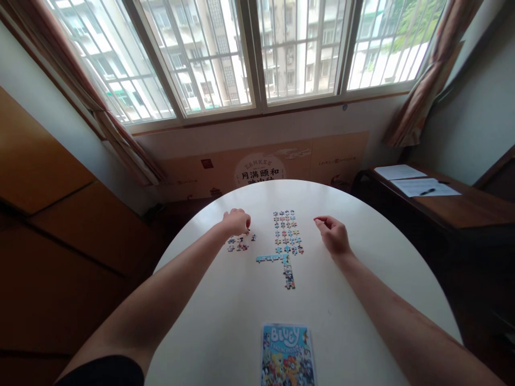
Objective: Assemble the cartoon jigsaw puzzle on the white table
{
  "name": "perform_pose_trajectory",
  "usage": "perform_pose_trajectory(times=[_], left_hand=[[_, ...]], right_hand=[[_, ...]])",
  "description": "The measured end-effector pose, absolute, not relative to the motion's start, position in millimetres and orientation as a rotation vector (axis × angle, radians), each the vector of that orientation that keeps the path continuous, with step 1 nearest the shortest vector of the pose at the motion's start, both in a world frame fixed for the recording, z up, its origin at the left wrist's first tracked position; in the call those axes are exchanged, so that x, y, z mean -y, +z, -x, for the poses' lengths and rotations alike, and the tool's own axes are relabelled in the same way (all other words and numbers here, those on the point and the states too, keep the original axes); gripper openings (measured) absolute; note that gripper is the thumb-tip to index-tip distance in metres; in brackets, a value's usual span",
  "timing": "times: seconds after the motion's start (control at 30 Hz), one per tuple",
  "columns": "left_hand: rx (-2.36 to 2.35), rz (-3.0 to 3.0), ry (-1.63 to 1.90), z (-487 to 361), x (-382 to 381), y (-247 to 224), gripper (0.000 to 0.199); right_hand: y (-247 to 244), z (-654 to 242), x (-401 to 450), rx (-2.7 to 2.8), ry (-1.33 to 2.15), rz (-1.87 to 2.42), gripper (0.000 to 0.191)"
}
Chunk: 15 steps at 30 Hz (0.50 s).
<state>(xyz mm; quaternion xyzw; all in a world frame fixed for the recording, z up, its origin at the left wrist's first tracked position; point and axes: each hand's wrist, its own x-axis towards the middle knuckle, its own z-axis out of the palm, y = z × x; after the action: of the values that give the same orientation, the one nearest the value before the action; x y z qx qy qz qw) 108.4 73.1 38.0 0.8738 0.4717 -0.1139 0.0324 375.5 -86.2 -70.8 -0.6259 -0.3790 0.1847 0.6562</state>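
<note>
My left hand point(237, 222) is over the loose puzzle pieces point(241, 247) left of centre, its fingers pinched on a small dark puzzle piece. To the right of the piece rows, my right hand point(333, 234) is closed, thumb and index finger together; whatever it may hold is too small to make out. Loose pieces lie in rows point(285, 228) between the hands. Below them, joined pieces point(288, 273) form a corner, one strip running left and one running toward me. A colourful Bluey picture sheet point(286, 354) lies at the near edge.
The round white table point(225, 321) stands before a barred window point(298, 48). A printed cardboard panel point(181, 166) is behind it. At the right, a wooden bench point(478, 209) bears papers point(406, 187) and a dark pen. Curtains hang at both sides.
</note>
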Motion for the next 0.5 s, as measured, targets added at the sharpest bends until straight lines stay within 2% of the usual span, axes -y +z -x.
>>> perform_pose_trajectory(times=[0.13, 0.23, 0.33, 0.43, 0.5], left_hand=[[-1.367, -2.579, -0.220, -106, -73, 48, 0.012], [-1.311, -2.478, 0.005, -102, -67, 59, 0.010], [-1.234, -2.325, 0.247, -99, -46, 66, 0.017], [-1.122, -2.145, 0.341, -96, -10, 64, 0.025], [-0.967, -1.807, 0.413, -94, 16, 57, 0.028]], right_hand=[[-70, -376, 86, 0.842, 0.403, 1.419, 0.050], [-69, -376, 86, 0.836, 0.392, 1.425, 0.052], [-68, -375, 86, 0.843, 0.380, 1.429, 0.052], [-67, -373, 87, 0.864, 0.369, 1.430, 0.051], [-64, -371, 90, 0.888, 0.361, 1.431, 0.047]])
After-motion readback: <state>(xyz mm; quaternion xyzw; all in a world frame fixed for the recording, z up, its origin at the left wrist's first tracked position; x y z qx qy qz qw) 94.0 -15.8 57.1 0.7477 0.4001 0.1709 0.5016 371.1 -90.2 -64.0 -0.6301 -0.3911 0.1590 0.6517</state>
